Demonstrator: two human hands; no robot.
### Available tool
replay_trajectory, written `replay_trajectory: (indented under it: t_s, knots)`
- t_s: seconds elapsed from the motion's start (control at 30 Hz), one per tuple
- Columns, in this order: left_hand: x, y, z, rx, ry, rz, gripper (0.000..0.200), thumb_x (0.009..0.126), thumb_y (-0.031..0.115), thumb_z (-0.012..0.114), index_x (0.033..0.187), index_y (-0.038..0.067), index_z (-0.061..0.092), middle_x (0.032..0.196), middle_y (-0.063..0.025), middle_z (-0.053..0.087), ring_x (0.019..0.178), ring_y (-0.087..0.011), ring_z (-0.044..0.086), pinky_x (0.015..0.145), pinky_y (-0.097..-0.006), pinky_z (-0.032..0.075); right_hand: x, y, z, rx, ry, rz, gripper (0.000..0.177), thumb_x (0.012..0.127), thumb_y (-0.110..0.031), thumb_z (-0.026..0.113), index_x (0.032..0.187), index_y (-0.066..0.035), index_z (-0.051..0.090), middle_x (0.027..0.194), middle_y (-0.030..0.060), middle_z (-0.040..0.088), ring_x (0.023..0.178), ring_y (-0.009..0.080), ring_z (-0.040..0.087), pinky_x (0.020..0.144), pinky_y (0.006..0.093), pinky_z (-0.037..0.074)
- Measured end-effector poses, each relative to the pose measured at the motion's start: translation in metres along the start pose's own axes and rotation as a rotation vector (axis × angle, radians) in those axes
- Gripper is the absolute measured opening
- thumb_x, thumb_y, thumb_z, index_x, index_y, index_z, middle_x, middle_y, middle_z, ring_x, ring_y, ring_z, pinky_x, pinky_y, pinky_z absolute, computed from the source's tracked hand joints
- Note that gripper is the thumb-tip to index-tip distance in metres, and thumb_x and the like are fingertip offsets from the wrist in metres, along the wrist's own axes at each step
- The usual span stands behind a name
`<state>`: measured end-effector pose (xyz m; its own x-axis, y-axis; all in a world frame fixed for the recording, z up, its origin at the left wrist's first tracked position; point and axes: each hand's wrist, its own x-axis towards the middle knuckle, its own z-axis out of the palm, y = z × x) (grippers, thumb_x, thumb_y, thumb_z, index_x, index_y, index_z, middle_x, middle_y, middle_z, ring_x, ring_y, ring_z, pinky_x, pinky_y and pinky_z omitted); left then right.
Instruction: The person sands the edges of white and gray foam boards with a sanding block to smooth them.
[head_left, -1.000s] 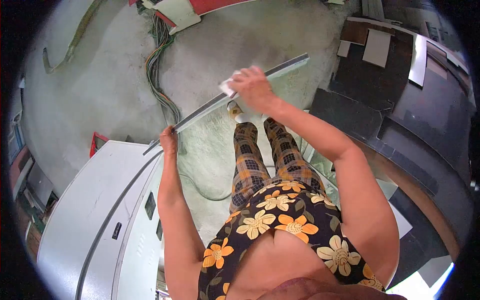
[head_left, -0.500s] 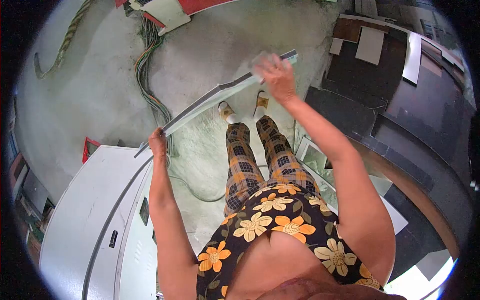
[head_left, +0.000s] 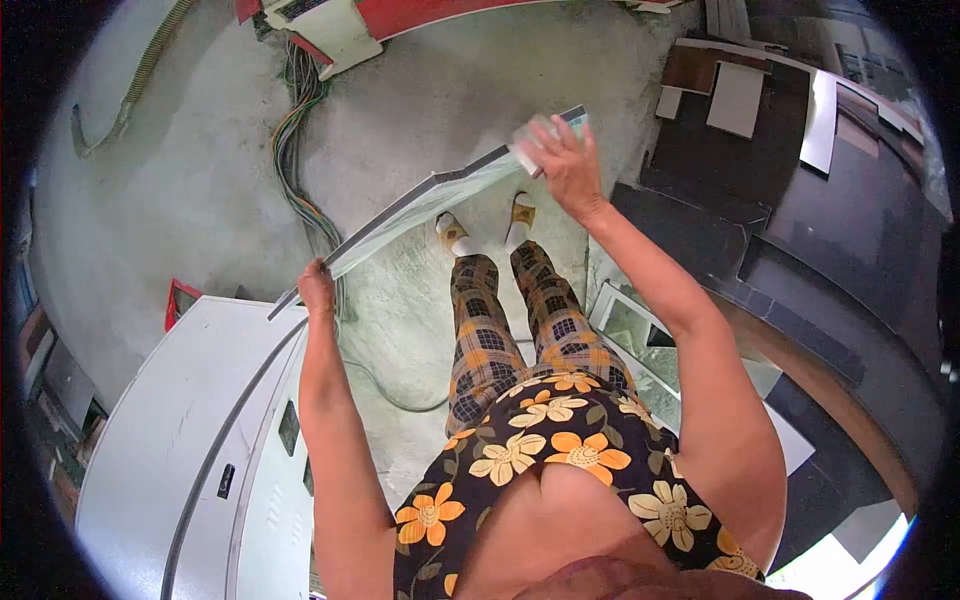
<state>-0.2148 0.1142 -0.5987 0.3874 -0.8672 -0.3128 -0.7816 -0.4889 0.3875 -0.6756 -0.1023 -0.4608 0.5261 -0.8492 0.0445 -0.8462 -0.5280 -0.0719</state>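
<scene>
A long, thin panel (head_left: 400, 222) with a dark edge and a pale, glossy face is held up edge-on, slanting from lower left to upper right. My left hand (head_left: 316, 287) is closed around it near its left end. At the far right end, my right hand (head_left: 570, 175) presses a whitish pad or cloth (head_left: 528, 148) against the panel. That pad is blurred by motion, so its exact kind cannot be made out.
On the left stands a white metal cabinet (head_left: 160, 400). A bundle of cables (head_left: 290, 170) and a ribbed hose (head_left: 140, 90) lie on the concrete floor. To the right, dark sheets (head_left: 720, 160) carry smaller offcuts. A white frame (head_left: 620, 310) is beside my legs.
My right hand and the pad have shifted slightly down and to the right along the panel's end. My left hand keeps its grip in nearly the same place.
</scene>
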Motion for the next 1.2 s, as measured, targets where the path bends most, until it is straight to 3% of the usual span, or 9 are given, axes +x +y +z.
replay_trajectory:
  t_s: [0.03,0.23,0.33,0.47,0.57,0.73,0.83,0.97,1.2]
  knots:
    - [0.000,-0.001,0.001,-0.004,-0.001,-0.004,0.022,0.074,0.009,0.060,0.094,0.010,0.067,0.082,-0.0181,0.065,0.078,-0.0363,0.063,0.068,-0.0408,0.049,0.001,0.012,-0.003,-0.069,-0.086,0.056,0.033,0.081,-0.015,0.055,0.111,-0.025,0.063,0.132,-0.0016,0.050,0.126,0.0251,0.040,0.104,0.0562,0.024]
    - [-0.005,0.008,-0.002,0.052,0.001,-0.016,0.020,0.075,0.012,0.058,0.093,0.009,0.066,0.082,-0.0178,0.064,0.079,-0.0370,0.062,0.068,-0.0417,0.049,0.017,0.069,-0.022,-0.168,0.147,0.355,0.036,0.080,-0.013,0.057,0.114,-0.023,0.063,0.127,0.0014,0.055,0.121,0.0261,0.044,0.101,0.0570,0.028]
    - [-0.001,0.008,0.001,0.135,0.006,-0.061,0.022,0.075,0.015,0.059,0.095,0.011,0.066,0.084,-0.0167,0.065,0.080,-0.0368,0.062,0.070,-0.0428,0.050,0.023,0.049,-0.011,0.144,0.137,0.224,0.038,0.078,-0.008,0.058,0.113,-0.020,0.063,0.121,0.0037,0.058,0.117,0.0285,0.047,0.098,0.0495,0.035]
    - [0.001,0.010,0.000,0.233,-0.057,-0.073,0.025,0.074,0.018,0.061,0.098,0.014,0.066,0.088,-0.0159,0.066,0.080,-0.0367,0.063,0.069,-0.0449,0.050,0.023,0.037,-0.003,0.321,0.146,0.314,0.038,0.075,-0.001,0.058,0.109,-0.017,0.064,0.115,0.0050,0.060,0.113,0.0290,0.048,0.094,0.0389,0.041]
    - [-0.003,0.036,-0.012,0.365,-0.299,-0.149,0.036,0.072,0.023,0.067,0.107,0.015,0.063,0.095,-0.0150,0.065,0.086,-0.0353,0.062,0.076,-0.0430,0.049,0.009,0.033,-0.015,0.326,0.134,0.330,0.038,0.073,0.002,0.057,0.106,-0.014,0.065,0.110,0.0054,0.060,0.112,0.0292,0.049,0.093,0.0365,0.042]
    - [-0.031,0.110,-0.013,0.134,-0.119,0.250,0.070,0.062,0.025,0.079,0.124,0.013,0.049,0.105,-0.0070,0.059,0.102,-0.0260,0.054,0.097,-0.0489,0.034,-0.020,0.034,-0.014,0.389,0.208,0.295,0.038,0.071,0.006,0.057,0.103,-0.012,0.065,0.107,0.0058,0.060,0.111,0.0301,0.049,0.094,0.0380,0.042]
    - [-0.046,0.172,-0.014,0.028,-0.038,0.456,0.072,0.065,0.021,0.078,0.129,0.011,0.045,0.110,-0.0087,0.057,0.102,-0.0267,0.054,0.099,-0.0482,0.034,-0.028,0.025,-0.020,0.457,0.228,0.341,0.040,0.069,0.007,0.058,0.104,-0.011,0.065,0.107,0.0061,0.059,0.112,0.0304,0.048,0.096,0.0386,0.041]
    - [-0.055,0.241,-0.013,-0.083,-0.067,0.465,0.064,0.067,0.015,0.075,0.126,0.012,0.048,0.105,-0.0093,0.060,0.094,-0.0271,0.057,0.088,-0.0438,0.041,-0.045,0.023,-0.023,0.570,0.260,0.371,0.045,0.068,0.008,0.055,0.108,-0.011,0.063,0.110,0.0071,0.060,0.113,0.0296,0.048,0.099,0.0382,0.038]
    - [-0.052,0.242,0.000,-0.113,-0.057,0.399,0.033,0.074,0.013,0.073,0.104,0.007,0.063,0.090,-0.0156,0.065,0.083,-0.0318,0.062,0.073,-0.0371,0.048,-0.070,0.038,-0.002,0.976,0.340,0.501,0.051,0.075,0.013,0.046,0.118,-0.010,0.059,0.119,0.0085,0.059,0.113,0.0272,0.053,0.099,0.0338,0.038]
